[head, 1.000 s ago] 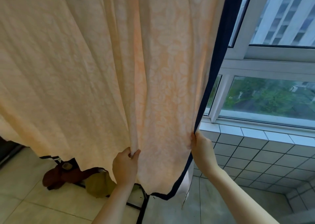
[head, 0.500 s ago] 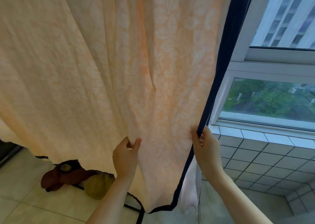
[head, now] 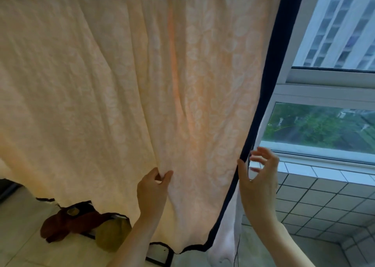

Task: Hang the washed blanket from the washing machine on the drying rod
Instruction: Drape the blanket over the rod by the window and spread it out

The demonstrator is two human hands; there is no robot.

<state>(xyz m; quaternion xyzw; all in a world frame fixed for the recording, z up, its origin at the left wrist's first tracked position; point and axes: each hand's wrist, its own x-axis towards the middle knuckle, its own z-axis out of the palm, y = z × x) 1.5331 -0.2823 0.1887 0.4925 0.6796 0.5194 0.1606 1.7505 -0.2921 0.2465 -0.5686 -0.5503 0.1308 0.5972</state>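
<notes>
A peach blanket [head: 113, 88] with a pale leaf pattern and a dark navy border hangs from above and fills most of the view; the rod itself is hidden. My left hand [head: 152, 191] pinches a fold of the blanket low in the middle. My right hand [head: 258, 177] is beside the navy right edge with fingers spread and loosely curved; only the thumb appears to touch the border.
A window [head: 324, 128] with a white frame and a tiled ledge [head: 324, 197] is at the right. A white cloth [head: 229, 232] hangs behind the blanket's right edge. A dark red bundle [head: 67, 224] and an olive one [head: 111, 234] lie on the floor.
My right hand has let go of the navy edge and opened its fingers. The left hand keeps its pinch on the fold. The blanket looks more spread out.
</notes>
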